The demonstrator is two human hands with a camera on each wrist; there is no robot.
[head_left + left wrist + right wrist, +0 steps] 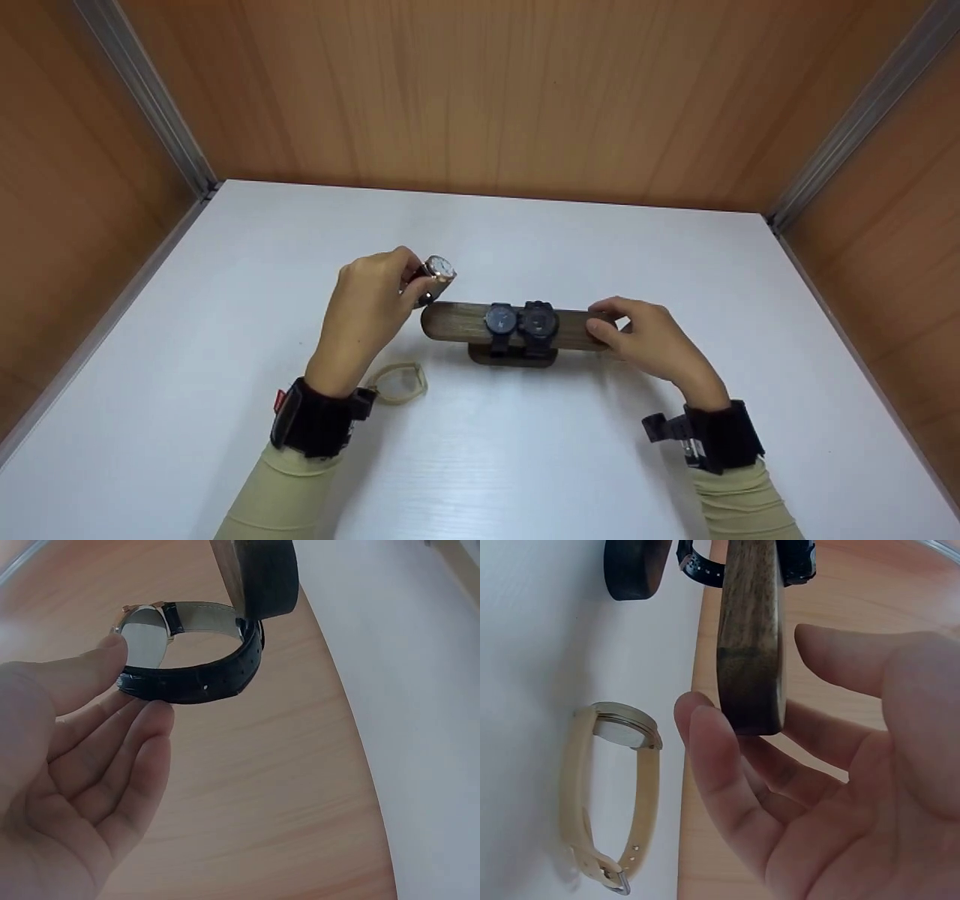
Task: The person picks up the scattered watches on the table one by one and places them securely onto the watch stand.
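Observation:
My left hand pinches a white-faced watch with a black strap between thumb and fingers. It holds the closed strap loop right at the left tip of the wooden stand bar, whose end meets the loop. Two dark watches sit side by side on the middle of the bar. My right hand grips the bar's right end, thumb on one side and fingers curled on the other.
A beige watch lies flat on the white table, also seen in the right wrist view. The stand's dark base rests on the table. Wooden walls close in the back and both sides.

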